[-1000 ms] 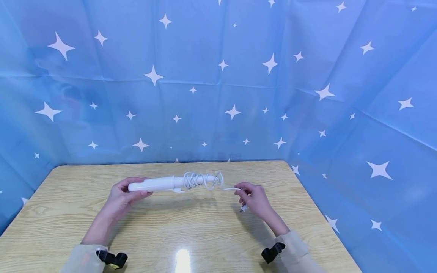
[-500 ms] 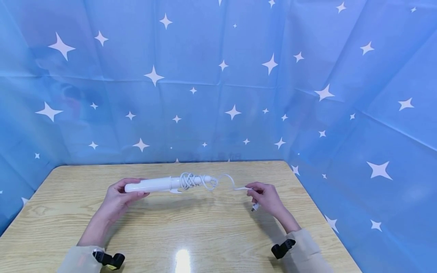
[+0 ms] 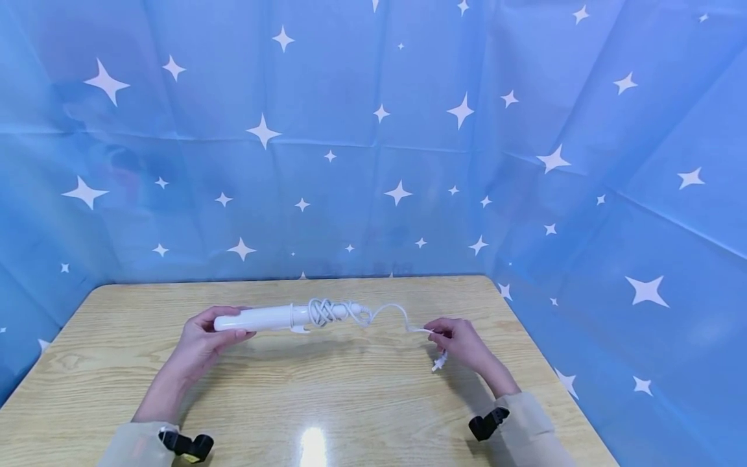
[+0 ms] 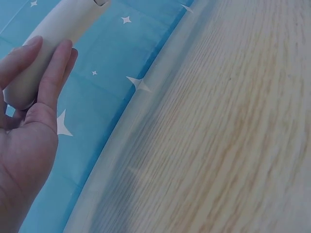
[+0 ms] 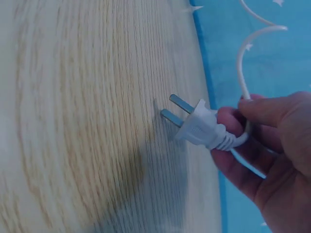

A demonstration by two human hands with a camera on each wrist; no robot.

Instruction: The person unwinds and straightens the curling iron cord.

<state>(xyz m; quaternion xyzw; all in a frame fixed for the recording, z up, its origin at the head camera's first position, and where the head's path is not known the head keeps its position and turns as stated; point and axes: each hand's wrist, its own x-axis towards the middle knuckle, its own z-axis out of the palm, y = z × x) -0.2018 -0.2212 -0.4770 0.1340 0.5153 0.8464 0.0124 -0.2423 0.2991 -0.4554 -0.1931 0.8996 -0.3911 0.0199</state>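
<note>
A white curling iron, a smooth rod with a small tab on its underside, is held level above the table. My left hand grips its left end between thumb and fingers; the left wrist view shows the rounded white end in that hand. Loops of white cord are wound round the right part of the rod. From there a free stretch of cord runs to my right hand, which pinches it near the plug. The two-pin plug hangs below the fingers, its metal prongs bare.
Beneath both hands lies a wood-grain table, with a bright light reflection near its front. A blue curtain with white stars rises behind the table and along its right side.
My right hand has moved to the right, then slightly down, drawing out a longer free stretch of cord. My left hand has shifted slightly left with the curling iron.
</note>
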